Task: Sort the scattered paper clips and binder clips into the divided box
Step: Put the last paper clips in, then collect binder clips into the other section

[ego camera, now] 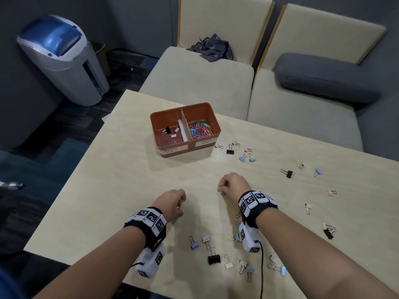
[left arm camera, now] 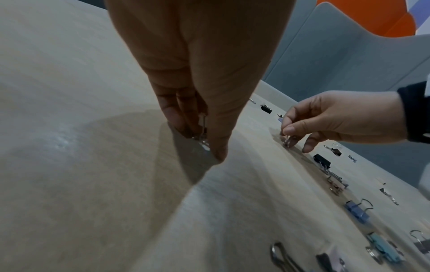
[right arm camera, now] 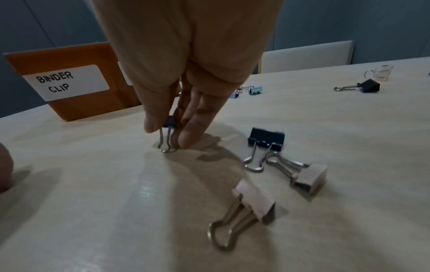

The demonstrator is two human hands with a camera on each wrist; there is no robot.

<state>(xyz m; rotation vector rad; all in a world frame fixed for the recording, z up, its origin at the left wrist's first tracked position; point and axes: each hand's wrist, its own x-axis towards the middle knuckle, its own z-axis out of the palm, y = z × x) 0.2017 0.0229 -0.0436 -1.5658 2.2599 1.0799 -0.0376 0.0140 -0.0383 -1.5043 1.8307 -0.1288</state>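
Divided box [ego camera: 185,145] mid-table [ego camera: 108,190]; binder clips [ego camera: 241,151] scattered right and before it; chairs [ego camera: 194,78] behind table.

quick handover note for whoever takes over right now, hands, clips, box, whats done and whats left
Left hand: grip pinches a small metal clip at the table.
Right hand: grip pinches a dark binder clip, wire handle touching the table.
Divided box: paper clips fill the right compartment; a few binder clips lie in the left.
Left: many scattered binder clips, mostly right and near.
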